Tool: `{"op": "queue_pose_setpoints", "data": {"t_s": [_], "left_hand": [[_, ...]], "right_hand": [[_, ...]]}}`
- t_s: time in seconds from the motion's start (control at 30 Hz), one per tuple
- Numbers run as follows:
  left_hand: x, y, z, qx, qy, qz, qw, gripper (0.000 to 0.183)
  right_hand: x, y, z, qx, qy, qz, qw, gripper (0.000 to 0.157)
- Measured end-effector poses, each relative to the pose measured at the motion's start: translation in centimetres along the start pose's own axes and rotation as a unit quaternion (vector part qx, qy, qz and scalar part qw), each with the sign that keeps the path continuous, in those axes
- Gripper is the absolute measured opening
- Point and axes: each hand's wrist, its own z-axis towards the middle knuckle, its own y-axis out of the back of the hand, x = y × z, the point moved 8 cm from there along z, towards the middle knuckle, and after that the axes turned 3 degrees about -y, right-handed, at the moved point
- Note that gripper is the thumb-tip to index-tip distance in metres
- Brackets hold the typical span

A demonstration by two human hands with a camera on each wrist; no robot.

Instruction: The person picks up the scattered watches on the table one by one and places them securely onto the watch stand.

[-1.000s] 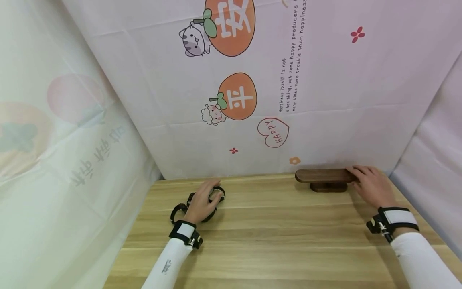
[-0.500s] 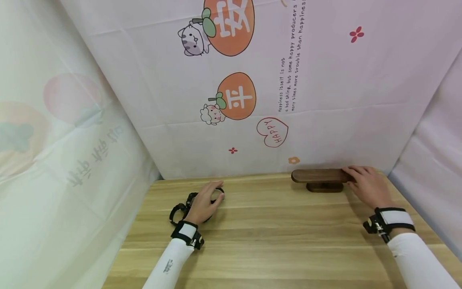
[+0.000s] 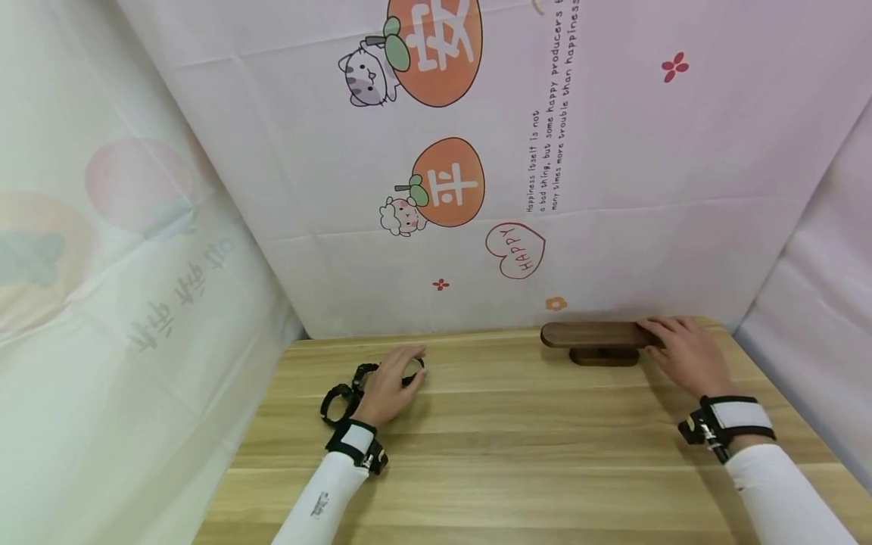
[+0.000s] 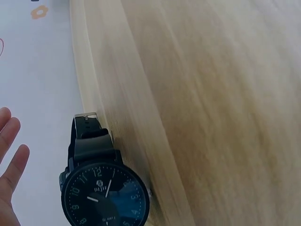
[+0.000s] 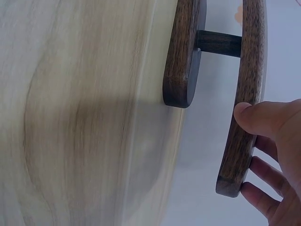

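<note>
As the right hand [image 3: 689, 357] pinches the stand [image 3: 591, 334], the spread left [image 3: 390, 386] seemingly hovers.

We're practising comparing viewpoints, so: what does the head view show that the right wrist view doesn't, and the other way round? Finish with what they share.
Only the head view shows the left hand over black watches, and the printed cat on the backdrop.

Only the right wrist view shows the wooden bar right to its gripped end, which the right hand covers in the head view, and clearly shows the post joining bar and base.

Both show the right hand holding the bar, the base, the table and the backdrop.
</note>
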Motion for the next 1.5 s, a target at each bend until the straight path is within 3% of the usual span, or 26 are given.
{"op": "queue_pose_setpoints", "data": {"t_s": [0.27, 0.57, 0.83, 1.23, 1.5], "left_hand": [[0.0, -0.4, -0.1, 0.002, 0.011, -0.007, 0.9999, 0.052], [-0.2, -0.6, -0.1, -0.012, -0.009, -0.017, 0.9998, 0.050], [-0.5, -0.7, -0.1, -0.009, 0.004, -0.025, 0.9996, 0.048], [-0.9, -1.1, 0.0, -0.025, -0.008, -0.023, 0.9994, 0.050], [-0.8, -1.6, -0.2, -0.018, 0.010, -0.021, 0.9996, 0.051]], "right_hand": [[0.7, -0.4, 0.0, 0.000, -0.001, 0.002, 1.000, 0.063], [1.9, -0.4, 0.2, 0.006, -0.007, 0.006, 1.000, 0.061], [3.1, -0.6, 0.5, 0.007, -0.002, 0.007, 1.000, 0.061], [5.0, -0.8, 1.1, 0.007, 0.004, 0.011, 1.000, 0.058], [6.1, -1.3, 1.1, 0.006, 0.011, 0.019, 1.000, 0.057]]}}
